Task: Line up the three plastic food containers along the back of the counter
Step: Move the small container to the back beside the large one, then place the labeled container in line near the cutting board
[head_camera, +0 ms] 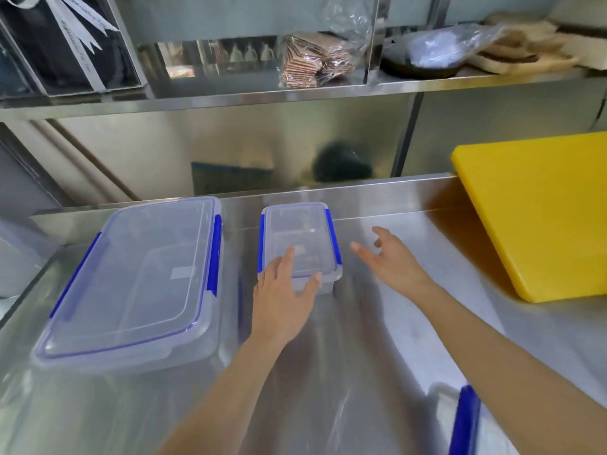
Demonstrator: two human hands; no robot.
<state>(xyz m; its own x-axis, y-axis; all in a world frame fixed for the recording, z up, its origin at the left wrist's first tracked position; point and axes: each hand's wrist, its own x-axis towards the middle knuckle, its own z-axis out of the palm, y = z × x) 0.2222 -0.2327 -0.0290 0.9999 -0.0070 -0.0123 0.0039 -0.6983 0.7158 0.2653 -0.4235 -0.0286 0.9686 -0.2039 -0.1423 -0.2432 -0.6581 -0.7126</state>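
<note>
A large clear plastic container [131,284] with blue clips lies at the left of the steel counter [377,339], its lid on. A small clear container [300,234] with blue clips stands at the back middle, against the raised ledge. My left hand [282,300] rests flat on its near left corner, fingers spread, not gripping. My right hand [391,257] hovers open just right of the small container, apart from it. A third container [460,418] with a blue clip shows partly at the bottom right, under my right forearm.
A yellow cutting board [538,215] leans on the back right of the counter. A steel shelf [295,90] above holds a bag of brown packets [312,60], a dark pan with plastic [427,57] and a clear box [65,44] at the left.
</note>
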